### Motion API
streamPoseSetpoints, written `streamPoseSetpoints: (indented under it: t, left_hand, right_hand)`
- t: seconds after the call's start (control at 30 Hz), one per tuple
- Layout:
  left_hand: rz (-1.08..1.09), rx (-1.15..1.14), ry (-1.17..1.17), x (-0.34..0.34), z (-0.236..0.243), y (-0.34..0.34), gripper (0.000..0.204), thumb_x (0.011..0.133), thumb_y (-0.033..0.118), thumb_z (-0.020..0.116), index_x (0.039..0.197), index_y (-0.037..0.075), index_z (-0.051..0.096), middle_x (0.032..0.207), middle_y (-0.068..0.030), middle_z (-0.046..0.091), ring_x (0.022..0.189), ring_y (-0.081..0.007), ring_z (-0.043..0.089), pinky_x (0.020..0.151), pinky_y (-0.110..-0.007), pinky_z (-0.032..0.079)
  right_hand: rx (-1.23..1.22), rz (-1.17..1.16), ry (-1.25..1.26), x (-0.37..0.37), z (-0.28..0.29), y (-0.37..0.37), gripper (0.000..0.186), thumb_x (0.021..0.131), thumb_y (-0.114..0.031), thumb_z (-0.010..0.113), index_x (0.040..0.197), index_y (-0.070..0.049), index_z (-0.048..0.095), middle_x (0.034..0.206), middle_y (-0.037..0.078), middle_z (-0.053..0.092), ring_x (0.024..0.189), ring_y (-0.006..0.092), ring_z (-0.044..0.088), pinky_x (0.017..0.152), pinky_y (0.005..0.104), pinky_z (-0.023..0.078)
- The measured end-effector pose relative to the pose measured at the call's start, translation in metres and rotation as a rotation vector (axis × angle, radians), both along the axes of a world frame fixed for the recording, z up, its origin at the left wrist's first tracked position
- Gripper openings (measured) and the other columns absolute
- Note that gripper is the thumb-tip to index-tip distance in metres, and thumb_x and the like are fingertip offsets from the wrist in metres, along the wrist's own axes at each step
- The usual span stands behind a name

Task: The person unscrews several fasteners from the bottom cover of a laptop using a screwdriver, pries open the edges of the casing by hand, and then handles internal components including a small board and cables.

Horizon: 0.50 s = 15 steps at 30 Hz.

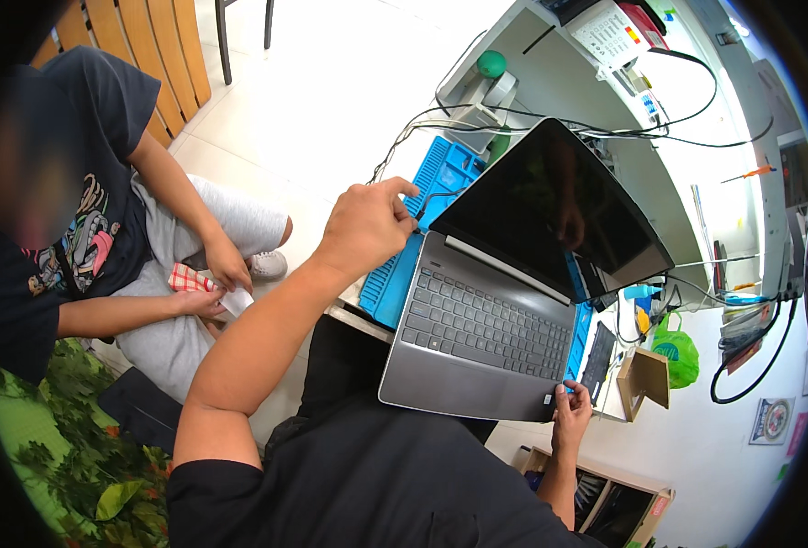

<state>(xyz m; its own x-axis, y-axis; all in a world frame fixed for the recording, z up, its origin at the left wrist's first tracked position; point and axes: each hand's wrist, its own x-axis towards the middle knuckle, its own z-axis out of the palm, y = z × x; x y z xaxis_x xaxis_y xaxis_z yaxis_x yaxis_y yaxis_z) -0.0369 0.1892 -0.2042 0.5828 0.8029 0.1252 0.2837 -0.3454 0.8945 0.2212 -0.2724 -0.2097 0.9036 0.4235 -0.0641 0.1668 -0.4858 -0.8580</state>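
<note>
A grey laptop [486, 320] lies unfolded, its dark screen [550, 210] tilted back and its black keyboard [486, 324] facing up. It rests partly on a blue work mat [387, 290], with its front edge near my body. At the laptop's left side, close to the hinge, my left hand [367, 226] is closed, its fingertips pinching the plug end of a black cable [440, 194]. Whether the plug sits in the laptop is hard to see. My right hand [571, 413] grips the laptop's front right corner, thumb on top and fingers partly hidden.
Cables [550, 128] run behind the screen. A small wooden box [643, 382], a green bag [676, 352] and a dark keyboard [597, 358] stand to the right. On the left sits another person [102, 219], holding a red-checked packet [189, 279].
</note>
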Motion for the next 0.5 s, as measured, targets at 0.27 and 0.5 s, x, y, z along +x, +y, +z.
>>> streamPoseSetpoints:
  t: [0.27, 0.5]
  left_hand:
    - [0.013, -0.177, -0.016, 0.000, 0.005, 0.003, 0.029, 0.086, 0.005, 0.085, 0.113, 0.001, 0.076, 0.086, -0.0140, 0.083, 0.079, -0.0205, 0.080, 0.079, -0.032, 0.062]
    - [-0.097, -0.093, 0.041, 0.002, 0.008, 0.013, 0.030, 0.085, 0.005, 0.086, 0.113, 0.001, 0.076, 0.084, -0.0125, 0.082, 0.075, -0.0188, 0.079, 0.076, -0.031, 0.060]
  right_hand:
    - [-0.029, 0.031, -0.194, -0.007, -0.012, 0.001, 0.024, 0.108, -0.013, 0.076, 0.122, 0.006, 0.076, 0.087, -0.005, 0.064, 0.076, 0.0024, 0.052, 0.066, 0.0212, 0.040]
    - [0.059, 0.020, -0.158, -0.006, -0.019, -0.002, 0.024, 0.108, -0.012, 0.076, 0.124, 0.006, 0.077, 0.093, -0.002, 0.066, 0.081, 0.0039, 0.055, 0.073, 0.0219, 0.045]
